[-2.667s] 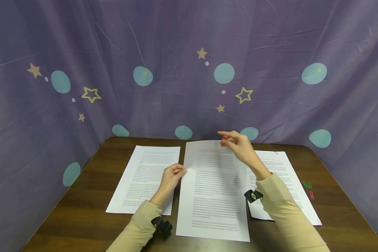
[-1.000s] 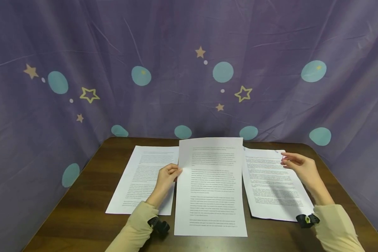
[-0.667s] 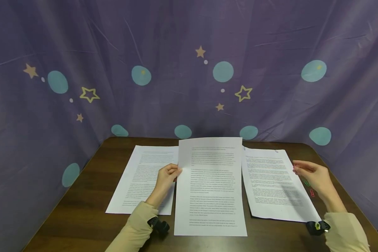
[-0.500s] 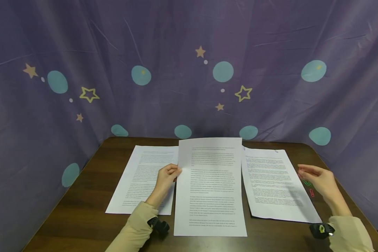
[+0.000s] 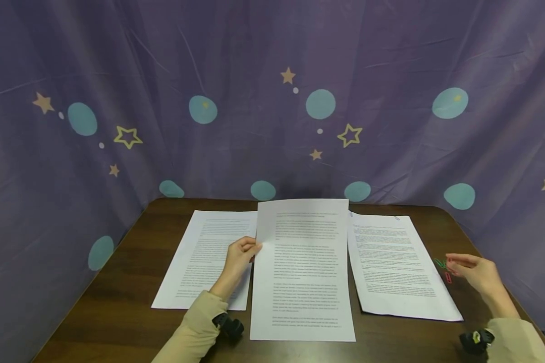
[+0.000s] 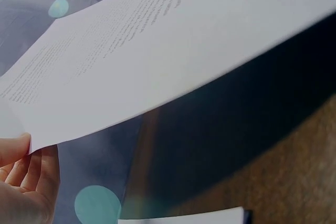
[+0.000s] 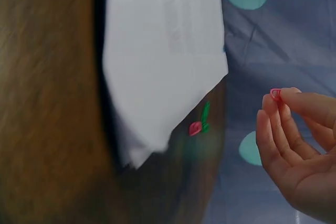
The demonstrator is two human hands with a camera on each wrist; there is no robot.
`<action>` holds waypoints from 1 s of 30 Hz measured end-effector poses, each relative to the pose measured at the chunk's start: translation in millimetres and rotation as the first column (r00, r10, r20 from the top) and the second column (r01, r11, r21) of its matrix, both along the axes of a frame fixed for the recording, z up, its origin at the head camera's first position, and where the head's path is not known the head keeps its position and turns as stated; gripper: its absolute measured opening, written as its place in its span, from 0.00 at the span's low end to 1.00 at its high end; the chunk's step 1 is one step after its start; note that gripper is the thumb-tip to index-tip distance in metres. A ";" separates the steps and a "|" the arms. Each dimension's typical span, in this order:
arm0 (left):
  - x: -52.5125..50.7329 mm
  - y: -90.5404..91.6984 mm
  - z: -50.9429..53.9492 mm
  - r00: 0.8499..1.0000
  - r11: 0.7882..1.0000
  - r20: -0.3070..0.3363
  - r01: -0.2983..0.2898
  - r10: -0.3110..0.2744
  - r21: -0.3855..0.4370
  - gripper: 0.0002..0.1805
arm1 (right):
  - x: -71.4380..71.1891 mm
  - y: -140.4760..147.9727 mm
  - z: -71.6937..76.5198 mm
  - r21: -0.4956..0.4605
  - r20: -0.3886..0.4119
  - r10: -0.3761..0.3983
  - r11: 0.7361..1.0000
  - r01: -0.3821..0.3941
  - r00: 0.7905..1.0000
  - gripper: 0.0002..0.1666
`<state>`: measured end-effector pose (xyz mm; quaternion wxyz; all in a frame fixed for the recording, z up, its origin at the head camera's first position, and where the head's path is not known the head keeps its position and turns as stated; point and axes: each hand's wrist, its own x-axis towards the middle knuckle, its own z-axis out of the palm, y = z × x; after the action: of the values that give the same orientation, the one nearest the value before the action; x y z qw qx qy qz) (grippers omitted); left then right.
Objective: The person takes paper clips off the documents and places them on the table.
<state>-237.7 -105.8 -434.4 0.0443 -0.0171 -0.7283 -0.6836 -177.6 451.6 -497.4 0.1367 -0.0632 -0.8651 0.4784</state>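
My left grip (image 5: 240, 258) pinches the left edge of a printed sheet (image 5: 304, 272), raised above the bench (image 5: 113, 307); my right grip (image 5: 480, 276) pinches a pink paper clip (image 7: 275, 94), near green clips (image 5: 440, 263).

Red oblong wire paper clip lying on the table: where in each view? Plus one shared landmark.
Head: red oblong wire paper clip sits lower right, right of the white printed pages.
Left wrist: not in it.
Right wrist: same clip, slightly right of and below centre.
Shared landmark: purple fabric curtain with teal ovals.
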 end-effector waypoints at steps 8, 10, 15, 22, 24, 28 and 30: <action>0.2 0.6 0.3 1.000 1.000 0.002 -0.006 0.006 0.010 0.07 | 23.9 -26.9 37.6 0.069 0.198 -0.032 0.997 0.019 0.980 0.26; 0.6 0.2 0.4 1.000 1.000 0.007 -0.012 0.012 0.005 0.08 | 27.1 -30.8 41.8 0.077 0.214 -0.028 0.997 0.012 0.976 0.25; 0.9 -0.5 0.2 1.000 1.000 0.012 -0.013 0.013 0.003 0.08 | 28.0 -27.0 38.6 0.046 0.260 -0.031 0.999 0.020 0.965 0.24; 0.3 -0.7 1.0 1.000 1.000 0.013 0.004 -0.004 0.015 0.08 | 25.7 -21.2 33.3 0.033 0.288 -0.030 0.999 0.022 0.957 0.22; -0.6 -0.8 0.8 1.000 1.000 0.024 0.006 -0.007 0.018 0.08 | 25.5 -20.4 32.4 0.031 0.292 -0.035 0.999 0.027 0.956 0.22; -1.3 -1.2 0.6 0.999 0.999 0.038 0.009 -0.010 0.033 0.09 | 23.7 -18.4 30.8 0.029 0.302 -0.036 0.999 0.028 0.953 0.22; -1.3 -1.3 0.7 0.999 0.999 0.040 0.009 -0.011 0.037 0.09 | 22.7 -16.9 29.8 0.032 0.306 -0.035 0.999 0.026 0.951 0.23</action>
<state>-239.0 -107.1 -433.7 0.0267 -0.0063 -0.7164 -0.6972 -154.9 434.7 -467.6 0.0088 -0.1481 -0.8814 0.4485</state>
